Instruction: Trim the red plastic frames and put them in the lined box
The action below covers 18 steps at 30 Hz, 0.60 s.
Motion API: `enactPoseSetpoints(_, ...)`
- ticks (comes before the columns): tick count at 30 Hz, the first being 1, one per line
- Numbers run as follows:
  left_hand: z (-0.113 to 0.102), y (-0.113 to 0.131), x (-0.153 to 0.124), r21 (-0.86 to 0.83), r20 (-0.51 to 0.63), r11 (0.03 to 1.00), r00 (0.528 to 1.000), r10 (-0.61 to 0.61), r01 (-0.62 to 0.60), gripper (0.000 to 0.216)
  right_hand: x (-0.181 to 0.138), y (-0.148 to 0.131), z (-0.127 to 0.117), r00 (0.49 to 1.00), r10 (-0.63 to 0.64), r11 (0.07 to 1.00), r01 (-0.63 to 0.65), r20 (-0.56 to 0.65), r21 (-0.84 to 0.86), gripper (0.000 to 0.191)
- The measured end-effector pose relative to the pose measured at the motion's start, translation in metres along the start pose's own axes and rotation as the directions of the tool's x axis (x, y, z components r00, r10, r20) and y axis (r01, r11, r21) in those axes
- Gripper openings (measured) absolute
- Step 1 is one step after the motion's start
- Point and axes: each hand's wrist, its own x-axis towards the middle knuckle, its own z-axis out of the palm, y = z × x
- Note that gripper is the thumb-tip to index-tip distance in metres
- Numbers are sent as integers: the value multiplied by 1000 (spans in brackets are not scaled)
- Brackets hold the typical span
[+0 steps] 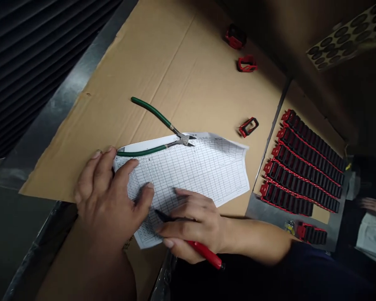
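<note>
A printed form with a fine grid lies on the cardboard, its right end curling up a little. My left hand rests on the form's left end, fingers spread and palm down. My right hand is closed around a red-handled tool with a dark pointed tip, held low over the lower part of the sheet. Whether it is a pen or a knife I cannot tell. Green-handled side cutters lie with jaws apart across the form's top edge, one handle end close to my left fingers.
Three loose red-and-black plastic parts are spread along the cardboard's far side. Rows of similar parts stand at the right, with a short stack nearer me. A sheet of round black stickers is at upper right. Another person's hand shows at far right.
</note>
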Motion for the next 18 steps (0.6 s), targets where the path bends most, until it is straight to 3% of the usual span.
enactPoseSetpoints(4, -1, 0, 1, -40, -1, 999, 1000, 6, -6, 51, 12, -3, 9, 998, 25, 1000, -25, 52, -2, 14)
enactPoseSetpoints(8, -2, -1, 1, -54, 15, 998, 1000, 9, -8, 54, 19, -2, 13, 998, 11, 1000, -10, -70, 11, 10)
enactPoseSetpoints(11, -3, -1, -1, -59, 48, 998, 999, -4, 7, 58, 22, -1, 10, 995, 20, 997, -13, -95, 77, 6)
enactPoseSetpoints(13, -4, 0, -2, -49, 48, 999, 999, -3, 5, 59, 27, 0, 6, 981, 160, 981, -145, -112, 127, 4)
enactPoseSetpoints(16, -6, 1, -3, -18, 63, 1000, 998, -7, 8, 55, 38, 7, 4, 893, 430, 896, -406, -132, 179, 5)
enactPoseSetpoints(18, -7, 1, -3, 1, 84, 1000, 996, -10, 10, 54, 43, 13, 6, 865, 488, 868, -468, -113, 166, 10)
